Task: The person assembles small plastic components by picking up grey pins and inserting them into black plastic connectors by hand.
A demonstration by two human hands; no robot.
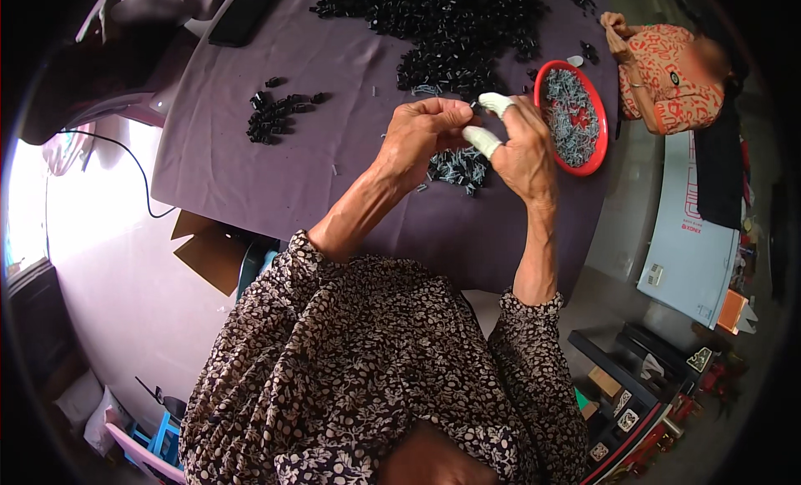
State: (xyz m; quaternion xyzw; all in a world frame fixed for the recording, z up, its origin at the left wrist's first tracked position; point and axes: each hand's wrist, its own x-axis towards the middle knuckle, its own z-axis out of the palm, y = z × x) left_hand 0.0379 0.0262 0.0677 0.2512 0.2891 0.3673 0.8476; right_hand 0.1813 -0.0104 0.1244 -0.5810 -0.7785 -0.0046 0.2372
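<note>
Above the purple cloth, my two hands meet. My left hand [415,140] pinches a small black plastic piece [476,107] at its fingertips. My right hand [527,155] closes around the same piece from the other side, with pale covers on its thumb and index finger. The index tip touches the piece; its other fingers curl inward and are partly hidden. Right below the hands lies a small pile of grey metal pins [461,169], mixed with some black pieces. A red oval basin [600,138] of similar grey pins stands just right of my right hand.
A large heap of black pieces [455,30] covers the far middle of the purple-clothed table [275,180]. A smaller black cluster [271,118] lies at the left. A dark flat object [244,16] rests far left. Another person in an orange-patterned top [667,76] sits at the right edge.
</note>
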